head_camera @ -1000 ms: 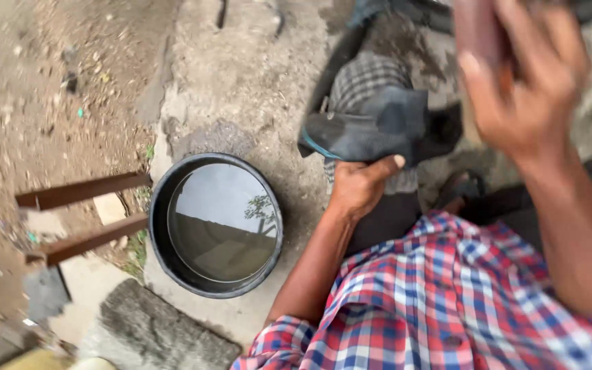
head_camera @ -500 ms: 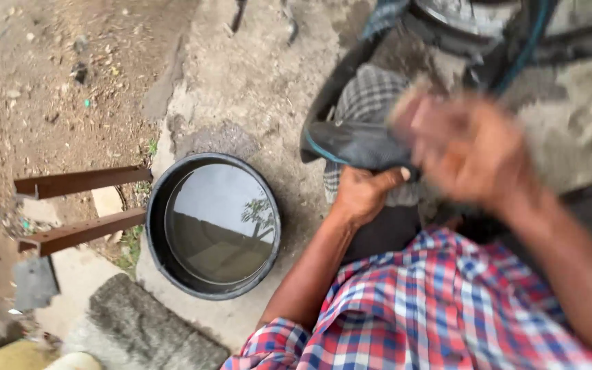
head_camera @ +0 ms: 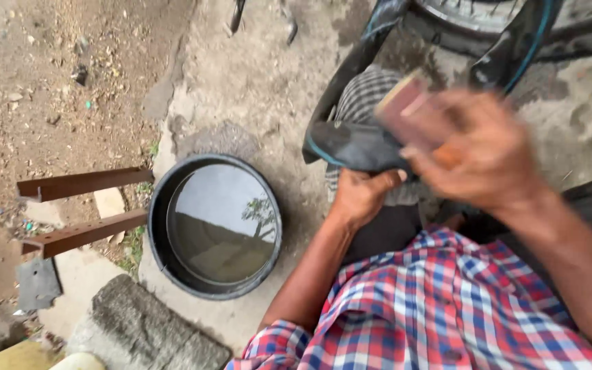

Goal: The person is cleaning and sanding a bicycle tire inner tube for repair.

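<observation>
A wheel with its tyre (head_camera: 515, 20) lies along the top edge, and from it a black inner tube (head_camera: 358, 140) loops down over a checked cloth (head_camera: 364, 99) on the person's knee, which gives a padded, steady surface. The left hand (head_camera: 361, 195) is clenched on the tube, pinning it flat. The right hand (head_camera: 477, 147), blurred, grasps a reddish block (head_camera: 405, 109) just above that stretch (likely a rubbing block). A black basin of water (head_camera: 217, 226) sits within reach to the left. Two rusty angle irons (head_camera: 83, 205) and a stone block (head_camera: 149, 332) lie beyond it, well clear of both hands.
</observation>
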